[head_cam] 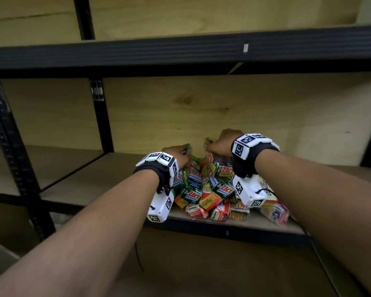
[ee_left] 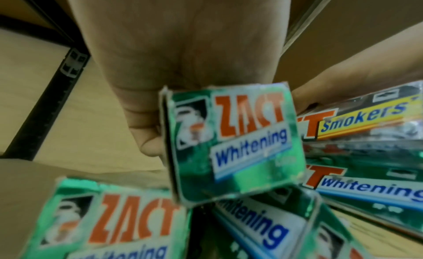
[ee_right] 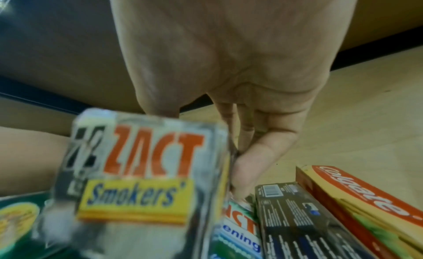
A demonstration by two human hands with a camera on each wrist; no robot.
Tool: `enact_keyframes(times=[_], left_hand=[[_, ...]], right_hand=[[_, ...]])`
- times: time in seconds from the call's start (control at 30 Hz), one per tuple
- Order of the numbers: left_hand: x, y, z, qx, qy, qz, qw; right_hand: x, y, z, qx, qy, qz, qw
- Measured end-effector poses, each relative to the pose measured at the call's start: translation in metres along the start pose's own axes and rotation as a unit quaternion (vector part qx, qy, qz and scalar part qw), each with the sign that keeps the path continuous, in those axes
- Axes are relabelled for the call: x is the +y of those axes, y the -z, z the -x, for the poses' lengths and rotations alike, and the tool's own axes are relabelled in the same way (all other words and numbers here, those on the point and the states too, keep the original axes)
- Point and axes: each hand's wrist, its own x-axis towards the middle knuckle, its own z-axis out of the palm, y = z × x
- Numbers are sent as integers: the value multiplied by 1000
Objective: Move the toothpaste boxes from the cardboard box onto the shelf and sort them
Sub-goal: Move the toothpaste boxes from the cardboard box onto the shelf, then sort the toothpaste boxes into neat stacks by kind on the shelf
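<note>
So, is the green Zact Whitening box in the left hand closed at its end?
Closed: the end flap of the green Zact Whitening box sits flat, though worn, in the left hand.

The Zact Whitening box [ee_left: 231, 141] is green with orange lettering and a white-and-blue label. The Zact Smokers box [ee_right: 146, 174] is silver-grey with orange lettering and a yellow label. The Colgate box [ee_right: 366, 205] is red and yellow. The wrist bands [head_cam: 247, 144] are white with black square markers. The shelf frame [head_cam: 180, 52] is black.
</note>
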Motion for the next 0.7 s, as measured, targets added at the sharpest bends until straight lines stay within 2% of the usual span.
enact_keyframes(times=[0.17,0.33,0.47,0.7], left_hand=[[-1,-4,-9,7,15,27,999],[-5,-4,-11,15,50,52,997],[-6,-3,-8,27,63,37,997],[-4,0,-1,50,45,2,998]], right_hand=[[-5,-10,-13,5,-11,6,1000],[1,-27,-55,-36,-3,43,998],[-12,-13,-23,-3,45,40,998],[-8,-6,-8,-24,26,32,999]])
